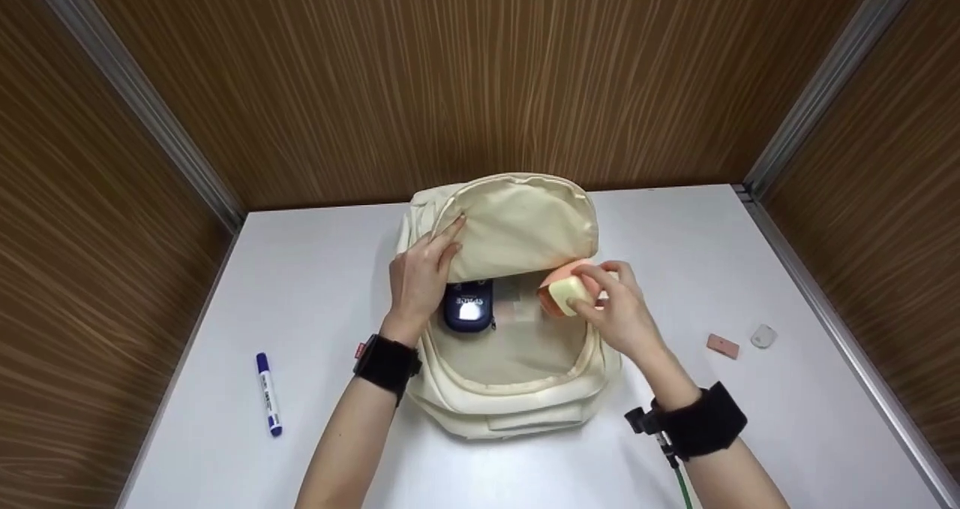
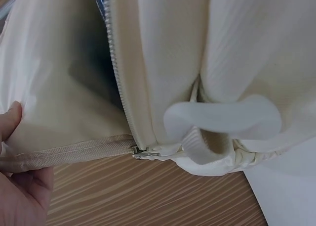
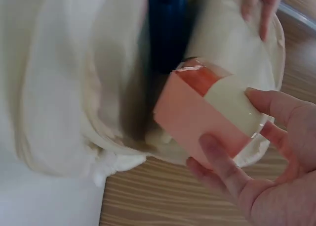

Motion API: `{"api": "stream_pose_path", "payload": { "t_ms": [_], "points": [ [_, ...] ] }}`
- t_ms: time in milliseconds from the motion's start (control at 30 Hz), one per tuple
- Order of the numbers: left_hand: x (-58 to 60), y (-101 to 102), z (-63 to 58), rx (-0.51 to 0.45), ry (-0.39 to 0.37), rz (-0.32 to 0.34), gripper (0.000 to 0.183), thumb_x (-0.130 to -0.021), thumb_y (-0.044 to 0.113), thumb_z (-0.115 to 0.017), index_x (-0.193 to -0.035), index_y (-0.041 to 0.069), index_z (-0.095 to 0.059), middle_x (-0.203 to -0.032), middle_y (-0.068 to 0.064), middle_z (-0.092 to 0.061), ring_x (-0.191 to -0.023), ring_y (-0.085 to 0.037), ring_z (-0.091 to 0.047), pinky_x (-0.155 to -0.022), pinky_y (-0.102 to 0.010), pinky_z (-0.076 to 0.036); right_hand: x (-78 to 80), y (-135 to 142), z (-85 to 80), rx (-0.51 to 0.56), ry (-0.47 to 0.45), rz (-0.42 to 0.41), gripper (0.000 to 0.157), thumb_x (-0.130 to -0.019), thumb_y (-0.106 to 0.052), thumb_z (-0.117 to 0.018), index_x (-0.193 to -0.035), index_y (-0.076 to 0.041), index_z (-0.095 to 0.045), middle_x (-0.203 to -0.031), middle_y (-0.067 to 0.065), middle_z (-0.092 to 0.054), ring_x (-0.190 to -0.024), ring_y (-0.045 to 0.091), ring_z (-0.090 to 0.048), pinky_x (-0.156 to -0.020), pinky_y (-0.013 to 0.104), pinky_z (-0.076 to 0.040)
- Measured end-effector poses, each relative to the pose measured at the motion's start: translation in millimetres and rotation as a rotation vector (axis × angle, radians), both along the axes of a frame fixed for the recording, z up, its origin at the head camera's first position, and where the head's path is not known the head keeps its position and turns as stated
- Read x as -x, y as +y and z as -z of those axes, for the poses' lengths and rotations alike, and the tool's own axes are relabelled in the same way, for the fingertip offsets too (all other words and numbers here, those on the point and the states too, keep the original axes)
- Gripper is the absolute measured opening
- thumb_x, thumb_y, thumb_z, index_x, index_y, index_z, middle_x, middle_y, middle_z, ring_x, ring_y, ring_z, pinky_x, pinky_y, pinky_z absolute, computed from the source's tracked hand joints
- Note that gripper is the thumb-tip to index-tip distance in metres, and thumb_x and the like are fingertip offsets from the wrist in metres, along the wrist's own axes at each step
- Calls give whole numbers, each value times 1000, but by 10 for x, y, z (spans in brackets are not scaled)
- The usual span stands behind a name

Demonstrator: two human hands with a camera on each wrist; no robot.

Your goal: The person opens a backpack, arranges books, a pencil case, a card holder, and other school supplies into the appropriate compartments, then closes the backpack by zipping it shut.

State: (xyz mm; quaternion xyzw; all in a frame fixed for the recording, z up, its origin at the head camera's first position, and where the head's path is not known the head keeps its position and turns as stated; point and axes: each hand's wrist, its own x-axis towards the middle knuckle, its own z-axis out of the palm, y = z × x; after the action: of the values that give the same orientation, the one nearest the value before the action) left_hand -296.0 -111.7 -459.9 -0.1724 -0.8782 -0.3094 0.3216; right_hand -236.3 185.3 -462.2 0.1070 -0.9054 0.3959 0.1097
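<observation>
A cream backpack (image 1: 517,400) lies on the white table with its zipped flap (image 1: 525,227) raised. My left hand (image 1: 421,280) holds the flap's left edge, thumb on the inner face and fingers behind it in the left wrist view. My right hand (image 1: 621,315) grips a small pink-and-cream box (image 3: 192,114) between thumb and fingers. In the head view the box is over the right side of the bag's opening, just below the flap. A navy zipped case (image 1: 469,310) marked SPACE sits inside the bag at the left, beside a pale see-through item (image 1: 514,306).
On the left of the table (image 1: 330,254) lies a white marker with blue ends (image 1: 268,395). Over on the right are a small pink block (image 1: 722,346) and a small grey piece (image 1: 763,336). Wood-grained panels (image 1: 480,81) enclose the back and sides.
</observation>
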Motion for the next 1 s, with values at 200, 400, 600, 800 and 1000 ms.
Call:
{"api": "stream_pose_path", "payload": {
  "t_ms": [200, 400, 600, 800, 1000],
  "points": [
    [-29, 24, -22, -92, -74, 22, 39, -91, 21, -68, -130, 26, -66, -116, -7, -69, -82, -29, -67, -62, -43, -51, 8, -288, 375, 16, 184, -13, 42, -78, -5, -83, -116, -9, -65, -115, 21, -43, -89, 30, -59, -66, 34, -56],
    [-53, 0, -53, -140, -134, 57, 39, -93, 19, -67, -131, 26, -65, -116, -5, -69, -78, -22, -63, -64, -41, -50, 38, -409, 566, 2, 209, 39, 47, -77, -9, -83, -118, -13, -62, -116, 18, -39, -99, 30, -53, -69, 37, -55],
    [-52, -53, -52, -167, -143, 53, 38, -93, 18, -67, -130, 26, -66, -83, -6, -67, -61, -18, -47, -59, -40, -44, 67, -487, 588, -74, 255, -4, 49, -77, -10, -84, -122, -11, -63, -122, 22, -39, -104, 35, -54, -82, 43, -53],
    [-60, -70, -33, -166, -145, 61, 37, -93, 17, -68, -129, 24, -66, -88, -7, -70, -63, -18, -50, -60, -40, -46, 37, -520, 585, -164, 254, -16, 43, -76, -5, -84, -113, -8, -63, -115, 21, -43, -95, 33, -58, -75, 39, -55],
    [-66, -66, -29, -169, -135, 49, 37, -93, 17, -68, -128, 25, -67, -99, -7, -72, -71, -20, -59, -65, -41, -49, 45, -530, 616, -288, 245, -47, 23, -85, -17, -79, -101, -12, -64, -111, 13, -51, -89, 31, -61, -61, 39, -53]
  ]
}}
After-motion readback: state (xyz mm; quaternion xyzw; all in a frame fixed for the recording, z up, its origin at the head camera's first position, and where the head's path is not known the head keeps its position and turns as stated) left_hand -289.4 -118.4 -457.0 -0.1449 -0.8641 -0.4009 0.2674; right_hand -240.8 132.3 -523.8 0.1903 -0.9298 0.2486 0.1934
